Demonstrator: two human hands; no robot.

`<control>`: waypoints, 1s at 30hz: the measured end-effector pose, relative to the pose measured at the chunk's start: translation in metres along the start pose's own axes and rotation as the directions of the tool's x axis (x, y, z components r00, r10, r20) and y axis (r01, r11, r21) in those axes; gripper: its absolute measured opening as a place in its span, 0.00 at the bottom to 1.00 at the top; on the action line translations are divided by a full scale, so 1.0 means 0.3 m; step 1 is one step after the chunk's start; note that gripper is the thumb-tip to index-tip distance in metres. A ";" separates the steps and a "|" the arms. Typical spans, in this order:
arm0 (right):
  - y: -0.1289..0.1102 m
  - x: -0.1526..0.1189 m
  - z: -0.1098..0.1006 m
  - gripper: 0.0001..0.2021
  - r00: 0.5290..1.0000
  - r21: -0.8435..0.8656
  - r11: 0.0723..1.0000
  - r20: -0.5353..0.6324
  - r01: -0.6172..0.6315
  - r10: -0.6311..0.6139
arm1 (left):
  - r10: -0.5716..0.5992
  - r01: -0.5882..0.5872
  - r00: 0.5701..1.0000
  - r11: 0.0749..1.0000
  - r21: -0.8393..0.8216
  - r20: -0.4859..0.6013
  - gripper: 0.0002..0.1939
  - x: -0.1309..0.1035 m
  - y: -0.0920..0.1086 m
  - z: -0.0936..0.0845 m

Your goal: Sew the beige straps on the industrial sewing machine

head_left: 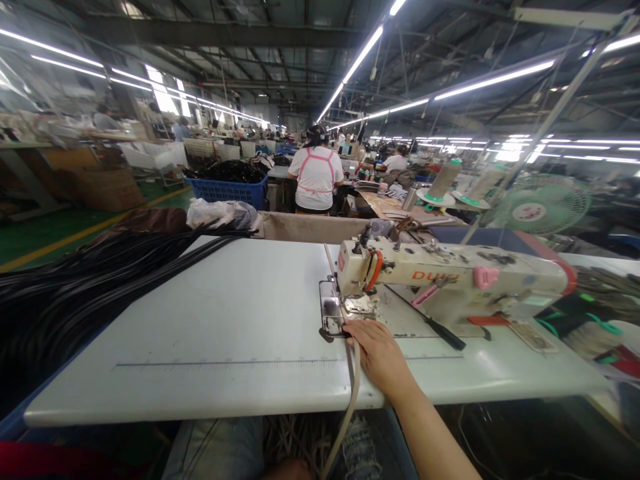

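My right hand [376, 348] lies at the front of the sewing machine [400, 268], its fingers together over a narrow beige strap [355, 383] close to the presser foot. From under these fingers the strap hangs over the table's front edge towards my lap. Just beyond the fingertips is the metal needle plate [331, 310]. A patch of skin at the bottom edge, between my legs, seems to be part of my left hand [287, 471]; its fingers are hidden. A black-handled tool [445, 333] rests on the table right of my right hand.
A printed ruler [225, 364] runs along the white table [200, 313]. Long black strips [100, 287] are heaped at the left. A blue crate [230, 190] and a person [314, 177] are ahead. Thread cones [443, 180] and a fan [537, 203] stand behind the machine.
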State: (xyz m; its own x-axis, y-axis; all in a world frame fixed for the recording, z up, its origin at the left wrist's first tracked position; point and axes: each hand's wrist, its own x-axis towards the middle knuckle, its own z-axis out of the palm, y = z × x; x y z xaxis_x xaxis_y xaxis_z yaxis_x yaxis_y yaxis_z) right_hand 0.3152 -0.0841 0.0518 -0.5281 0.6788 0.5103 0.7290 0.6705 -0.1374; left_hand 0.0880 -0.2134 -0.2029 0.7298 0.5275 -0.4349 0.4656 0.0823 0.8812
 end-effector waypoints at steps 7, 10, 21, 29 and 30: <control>0.002 0.002 -0.001 0.14 1.000 0.020 1.000 0.000 0.005 -0.005 | -0.086 0.086 0.995 0.996 -0.010 -0.045 0.26 0.019 -0.023 0.020; 0.002 0.002 -0.001 0.14 1.000 0.020 1.000 0.002 0.006 -0.006 | -0.117 0.115 0.990 0.993 -0.034 -0.075 0.29 0.014 -0.025 0.025; 0.000 0.000 0.000 0.14 1.000 0.013 1.000 -0.002 0.001 -0.001 | -0.195 0.183 0.977 0.974 -0.136 -0.088 0.25 -0.002 -0.009 0.013; -0.001 0.004 -0.003 0.14 1.000 0.010 1.000 -0.018 0.014 -0.014 | -0.126 0.115 0.991 0.976 -0.186 -0.046 0.22 -0.080 0.051 -0.020; -0.001 0.004 -0.003 0.14 1.000 0.007 1.000 -0.018 0.012 -0.012 | -0.118 0.108 0.992 0.975 -0.193 -0.042 0.21 -0.095 0.058 -0.021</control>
State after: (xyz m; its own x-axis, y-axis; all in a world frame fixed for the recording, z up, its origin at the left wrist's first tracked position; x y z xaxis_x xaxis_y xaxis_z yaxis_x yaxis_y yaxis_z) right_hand 0.3147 -0.0838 0.0531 -0.5290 0.6649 0.5273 0.7194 0.6810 -0.1370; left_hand 0.0722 -0.2218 -0.1741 0.6485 0.5488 -0.5275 0.4362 0.3000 0.8484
